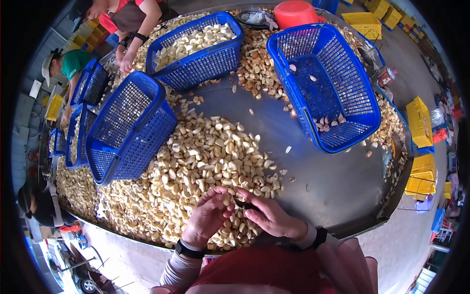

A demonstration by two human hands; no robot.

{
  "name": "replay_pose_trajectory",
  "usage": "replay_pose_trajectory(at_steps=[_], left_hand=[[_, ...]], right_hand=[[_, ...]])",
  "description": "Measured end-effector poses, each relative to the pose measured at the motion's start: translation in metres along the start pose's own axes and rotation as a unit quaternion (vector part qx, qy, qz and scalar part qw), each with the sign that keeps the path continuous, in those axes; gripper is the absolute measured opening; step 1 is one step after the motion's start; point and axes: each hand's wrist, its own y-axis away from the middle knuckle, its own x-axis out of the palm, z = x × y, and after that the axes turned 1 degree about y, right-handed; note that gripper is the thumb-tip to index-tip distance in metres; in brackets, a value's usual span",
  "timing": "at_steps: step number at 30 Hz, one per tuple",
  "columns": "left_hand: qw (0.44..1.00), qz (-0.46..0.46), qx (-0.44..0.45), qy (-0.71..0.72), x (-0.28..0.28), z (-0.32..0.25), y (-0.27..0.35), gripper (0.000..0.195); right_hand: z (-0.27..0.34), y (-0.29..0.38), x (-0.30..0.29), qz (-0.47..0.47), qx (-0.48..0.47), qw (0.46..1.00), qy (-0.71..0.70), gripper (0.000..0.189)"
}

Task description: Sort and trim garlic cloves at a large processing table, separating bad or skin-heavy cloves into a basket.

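My left hand [209,213] pinches a peeled garlic clove [226,200] between thumb and fingers. In my right hand [270,215] is a small dark-handled knife [246,205], its tip end close to the clove. Most of the blade is hidden by my fingers. Both hands hover over the near edge of a large heap of peeled garlic cloves [198,161]. The heap spreads across a metal table [315,194].
A blue plastic basket [132,128] leans on the heap. Another blue basket [198,73] holds white cloves; a third [323,88] holds several pinkish ones. Browned cloves [257,62] lie behind, near a red basin [295,14]. Other people work along the table's left side.
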Motion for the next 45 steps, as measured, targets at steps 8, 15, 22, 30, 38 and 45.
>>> replay_pose_trajectory(at_steps=[8,15,22,30,38,45], left_hand=[[0.863,-0.109,0.13,-0.477,-0.006,-0.046,-0.048,0.009],[0.363,-0.185,0.211,-0.889,-0.009,-0.026,-0.074,0.019],[0.976,-0.008,-0.014,-0.217,0.032,-0.025,-0.026,0.027],[0.988,0.045,0.062,-0.137,0.018,-0.006,-0.018,0.032],[0.902,-0.019,0.171,-0.397,0.018,-0.038,-0.011,0.024],[0.404,-0.292,0.486,-0.718,0.007,-0.25,0.011,0.012]], right_hand=[[-0.013,-0.006,-0.003,-0.078,-0.111,0.991,-0.001,0.043],[-0.012,-0.005,-0.007,-0.081,-0.064,0.993,-0.064,0.041],[0.003,-0.013,-0.006,-0.11,-0.113,0.986,0.051,0.063],[0.016,-0.015,-0.003,-0.1,-0.168,0.975,0.11,0.066],[-0.005,-0.005,-0.009,-0.048,0.048,0.917,-0.393,0.044],[-0.048,0.022,-0.047,-0.178,0.036,0.981,-0.068,0.042]])
